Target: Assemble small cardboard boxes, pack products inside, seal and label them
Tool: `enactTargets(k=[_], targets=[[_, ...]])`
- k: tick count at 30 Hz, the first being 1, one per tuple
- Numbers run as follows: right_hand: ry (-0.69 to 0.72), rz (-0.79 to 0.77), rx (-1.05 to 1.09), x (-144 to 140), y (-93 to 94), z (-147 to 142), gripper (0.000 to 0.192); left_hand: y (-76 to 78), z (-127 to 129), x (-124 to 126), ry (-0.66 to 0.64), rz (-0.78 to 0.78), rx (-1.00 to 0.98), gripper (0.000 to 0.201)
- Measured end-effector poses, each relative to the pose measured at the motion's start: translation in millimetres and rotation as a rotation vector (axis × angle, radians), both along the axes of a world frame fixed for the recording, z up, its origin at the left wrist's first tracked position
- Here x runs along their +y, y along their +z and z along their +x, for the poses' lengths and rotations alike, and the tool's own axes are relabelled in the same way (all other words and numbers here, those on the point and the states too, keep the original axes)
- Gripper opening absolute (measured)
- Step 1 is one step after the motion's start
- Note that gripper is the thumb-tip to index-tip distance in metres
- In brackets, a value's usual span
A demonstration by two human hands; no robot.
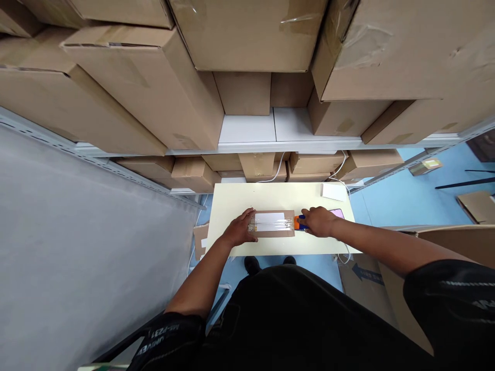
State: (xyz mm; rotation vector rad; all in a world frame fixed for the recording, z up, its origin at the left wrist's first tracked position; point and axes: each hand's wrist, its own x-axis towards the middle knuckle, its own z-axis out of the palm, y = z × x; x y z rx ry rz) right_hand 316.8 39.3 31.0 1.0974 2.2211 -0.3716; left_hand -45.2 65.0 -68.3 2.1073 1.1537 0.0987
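A small, long cardboard box [270, 233] lies flat on the cream table, with a white label [269, 222] and shiny clear tape along its top. My left hand [240, 228] grips its left end, fingers at the far edge and thumb at the near edge. At the opposite end, my right hand [317, 221] is closed round an orange-and-blue hand tool [297, 222] that meets the right edge of the box. Much of the tool is hidden under my fingers, so its exact kind does not show. Just behind my right wrist lies a phone with a pinkish screen [337, 212].
The cream table [232, 196] stands against a metal shelf [216, 148] stacked with large cardboard boxes [251, 36]. A white box [333, 191] and white cables sit at its back right. A grey wall [93, 232] rises on the left; open cartons [452, 242] stand on the right.
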Motion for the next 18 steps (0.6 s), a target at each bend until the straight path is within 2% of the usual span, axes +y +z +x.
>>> enactTargets(k=[6,18], targets=[[-0.017,-0.017,-0.028,5,3.5,-14,0.048,2.6,1,0,0.004,-0.016,-0.011,0.125],[-0.118,-0.045,0.009,7,-13.5,-17,0.044,3.6,1,-1,0.005,-0.007,-0.021,0.122]])
